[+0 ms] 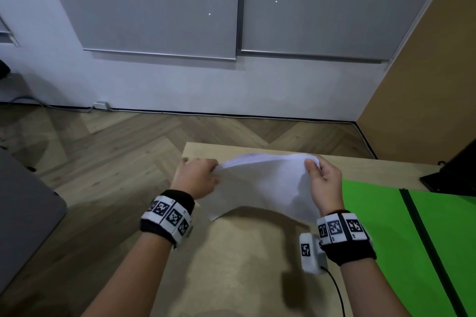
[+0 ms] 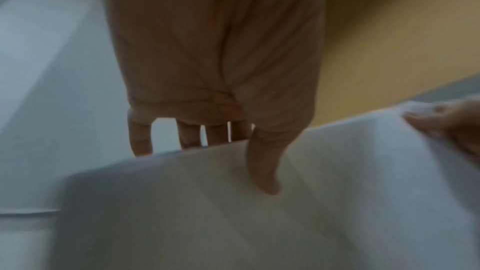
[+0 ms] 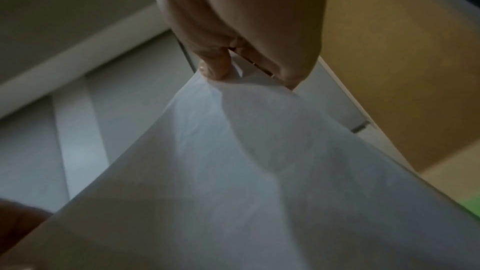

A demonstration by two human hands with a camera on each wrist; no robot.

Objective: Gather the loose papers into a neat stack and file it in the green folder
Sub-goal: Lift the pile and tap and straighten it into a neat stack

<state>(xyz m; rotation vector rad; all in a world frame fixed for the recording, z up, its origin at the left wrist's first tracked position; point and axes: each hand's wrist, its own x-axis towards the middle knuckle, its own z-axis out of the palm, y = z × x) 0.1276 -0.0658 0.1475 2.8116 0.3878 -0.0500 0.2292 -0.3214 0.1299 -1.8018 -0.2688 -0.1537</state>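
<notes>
A bundle of white papers point(image 1: 262, 183) hangs lifted above the wooden table point(image 1: 244, 265), sagging in the middle. My left hand point(image 1: 203, 175) grips its left edge, thumb in front and fingers behind, as the left wrist view shows on the papers point(image 2: 259, 213). My right hand point(image 1: 322, 183) pinches the right top corner; the right wrist view shows the fingers point(image 3: 215, 65) closed on the papers point(image 3: 246, 171). The green folder point(image 1: 412, 239) lies open on the table right of the papers, with a black spine down its middle.
A dark object point(image 1: 453, 172) sits at the table's far right corner. A grey surface point(image 1: 23, 213) is at the left, across wooden floor. A cable point(image 1: 337, 288) trails from my right wrist over the table. The table's left edge is under my left wrist.
</notes>
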